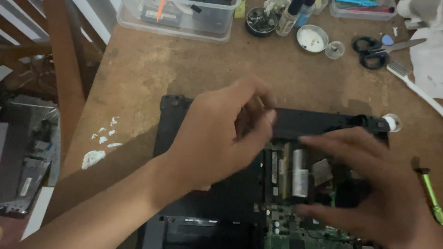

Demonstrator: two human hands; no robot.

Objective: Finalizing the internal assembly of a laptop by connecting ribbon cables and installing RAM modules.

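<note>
The black laptop base (217,203) lay upside down on the brown table (152,69), its cover already off over the green circuit board (295,226) and the memory bay (295,173); the rest of the shell looked still in place, so I judged the strip-down only partly done. My left hand (221,138) was curled, fingers pinched near the rear edge, on what I could not tell; my right hand (369,184) was spread open, fingertips over the memory bay, gripping nothing; a green screwdriver (431,196) lay just beside it.
</note>
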